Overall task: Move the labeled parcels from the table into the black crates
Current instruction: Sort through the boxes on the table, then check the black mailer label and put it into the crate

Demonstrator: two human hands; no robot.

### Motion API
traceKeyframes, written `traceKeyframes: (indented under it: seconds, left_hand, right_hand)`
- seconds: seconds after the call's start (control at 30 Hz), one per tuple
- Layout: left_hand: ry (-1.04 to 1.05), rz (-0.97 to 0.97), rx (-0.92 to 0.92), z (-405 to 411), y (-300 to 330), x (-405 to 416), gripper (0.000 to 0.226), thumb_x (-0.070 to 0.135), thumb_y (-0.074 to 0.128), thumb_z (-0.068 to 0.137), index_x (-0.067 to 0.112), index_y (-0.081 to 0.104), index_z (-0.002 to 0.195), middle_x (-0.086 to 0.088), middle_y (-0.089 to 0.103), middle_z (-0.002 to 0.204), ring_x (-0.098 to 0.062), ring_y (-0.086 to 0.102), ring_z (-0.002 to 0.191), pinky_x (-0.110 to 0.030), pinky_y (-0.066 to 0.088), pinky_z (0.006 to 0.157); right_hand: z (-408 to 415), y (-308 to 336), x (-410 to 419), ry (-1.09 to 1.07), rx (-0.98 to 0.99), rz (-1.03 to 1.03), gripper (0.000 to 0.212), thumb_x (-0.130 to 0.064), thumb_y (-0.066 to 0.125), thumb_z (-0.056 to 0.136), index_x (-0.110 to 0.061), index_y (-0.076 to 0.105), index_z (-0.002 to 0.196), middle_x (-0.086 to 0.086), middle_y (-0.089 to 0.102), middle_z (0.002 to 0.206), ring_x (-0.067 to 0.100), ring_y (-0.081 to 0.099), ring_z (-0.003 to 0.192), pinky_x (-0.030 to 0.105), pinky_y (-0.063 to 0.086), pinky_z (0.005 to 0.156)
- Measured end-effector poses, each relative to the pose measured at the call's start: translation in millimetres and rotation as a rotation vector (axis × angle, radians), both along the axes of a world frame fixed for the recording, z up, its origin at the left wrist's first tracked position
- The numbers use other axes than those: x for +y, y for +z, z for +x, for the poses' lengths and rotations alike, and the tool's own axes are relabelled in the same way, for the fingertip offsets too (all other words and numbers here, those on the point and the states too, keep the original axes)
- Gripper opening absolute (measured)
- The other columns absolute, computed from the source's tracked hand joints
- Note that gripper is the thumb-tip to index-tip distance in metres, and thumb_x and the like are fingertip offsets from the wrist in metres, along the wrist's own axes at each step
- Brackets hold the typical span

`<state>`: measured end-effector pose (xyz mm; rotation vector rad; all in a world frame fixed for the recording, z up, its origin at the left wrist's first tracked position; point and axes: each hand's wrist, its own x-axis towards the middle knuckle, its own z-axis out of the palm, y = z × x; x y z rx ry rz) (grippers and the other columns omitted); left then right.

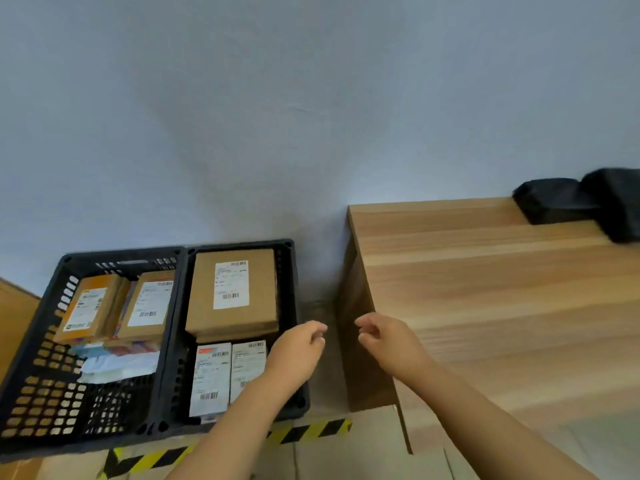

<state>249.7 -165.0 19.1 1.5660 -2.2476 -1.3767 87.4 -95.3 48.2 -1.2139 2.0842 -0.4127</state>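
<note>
Since both our hands hang empty with fingers loosely curled, the left hand (300,344) over the right crate's near corner and the right hand (384,336) at the tabletop's (485,299) left edge, we judge the next reach is the risky part. No labeled parcel shows on the tabletop, so we could grope blind toward its right end. The right crate (292,271) already holds a big brown box (232,292) over two white-labeled packets (227,372); another parcel dropped there may slide off. The left crate (41,375) carries two brown boxes (117,306) leaning on loose packets. Our left forearm hides part of the right crate's floor. Far right, a black bag (585,202) is cut off and blurred; we cannot tell what it holds
</note>
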Motion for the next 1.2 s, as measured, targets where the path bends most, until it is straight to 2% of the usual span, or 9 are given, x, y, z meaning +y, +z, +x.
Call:
traceKeyframes:
  seconds: [0.07,0.17,0.23,0.33,0.57,0.9,1.03,1.2]
  left_hand:
    - [-0.026,-0.066,0.028,-32.8,16.1,18.7,0.032,0.026,0.045,0.098,0.031,0.053,0.128,0.012,0.058,0.125,-0.005,0.053,0.111,-0.023,0.046,0.089]
    - [-0.052,-0.123,0.065,-93.7,34.9,55.8,0.032,0.027,0.044,0.098,0.030,0.054,0.129,0.014,0.057,0.127,-0.005,0.052,0.115,-0.021,0.043,0.090]
    - [-0.053,-0.118,0.093,-136.9,42.6,86.1,0.031,0.026,0.046,0.097,0.029,0.056,0.127,0.014,0.058,0.126,-0.005,0.053,0.115,-0.021,0.042,0.093]
    - [-0.091,-0.100,0.118,-200.5,45.3,136.3,0.029,0.021,0.049,0.095,0.027,0.061,0.122,0.011,0.062,0.123,-0.004,0.054,0.111,-0.018,0.040,0.089]
    - [-0.216,-0.069,0.109,-311.9,54.0,221.8,0.033,0.020,0.050,0.095,0.026,0.057,0.127,0.012,0.058,0.129,-0.003,0.052,0.115,-0.017,0.038,0.092]
    - [-0.266,-0.066,0.140,-428.0,62.3,234.4,0.030,0.020,0.050,0.096,0.025,0.059,0.124,0.009,0.059,0.126,-0.007,0.053,0.112,-0.021,0.041,0.091]
    - [-0.289,-0.065,0.190,-491.2,58.6,229.9,0.029,0.018,0.050,0.096,0.021,0.060,0.123,0.007,0.059,0.124,-0.006,0.053,0.108,-0.020,0.038,0.086]
    - [-0.257,-0.037,0.245,-573.4,61.8,210.0,0.028,0.018,0.049,0.096,0.022,0.062,0.120,0.007,0.062,0.122,-0.009,0.055,0.112,-0.021,0.040,0.089]
  right_hand:
    - [-30.1,13.5,27.1,-0.008,0.045,-0.017,0.031,-0.026,0.055,0.093,-0.026,0.058,0.124,-0.008,0.064,0.110,0.007,0.059,0.096,0.021,0.048,0.083]
    - [-84.5,29.3,76.5,-0.009,0.100,-0.039,0.030,-0.028,0.055,0.093,-0.026,0.059,0.123,-0.008,0.064,0.110,0.008,0.059,0.096,0.023,0.049,0.084]
    - [-125.6,37.0,112.2,-0.016,0.129,-0.047,0.030,-0.029,0.055,0.092,-0.025,0.060,0.122,-0.007,0.065,0.111,0.009,0.059,0.098,0.025,0.049,0.085]
    - [-190.8,44.5,168.1,-0.053,0.161,-0.050,0.030,-0.028,0.054,0.092,-0.024,0.060,0.121,-0.006,0.065,0.113,0.010,0.059,0.101,0.025,0.047,0.085]
    - [-314.7,55.9,265.6,-0.159,0.155,-0.048,0.029,-0.027,0.051,0.094,-0.021,0.060,0.121,-0.004,0.063,0.113,0.012,0.057,0.102,0.026,0.047,0.083]
    - [-425.1,59.1,306.8,-0.248,0.149,-0.089,0.029,-0.027,0.051,0.094,-0.021,0.060,0.121,-0.005,0.063,0.112,0.010,0.058,0.101,0.025,0.048,0.082]
    - [-484.4,63.7,309.0,-0.289,0.174,-0.094,0.029,-0.025,0.052,0.093,-0.022,0.061,0.120,-0.006,0.064,0.110,0.009,0.058,0.099,0.023,0.046,0.079]
    - [-568.4,70.5,295.8,-0.339,0.193,-0.072,0.028,-0.025,0.051,0.093,-0.022,0.061,0.119,-0.006,0.063,0.111,0.009,0.057,0.101,0.024,0.048,0.081]
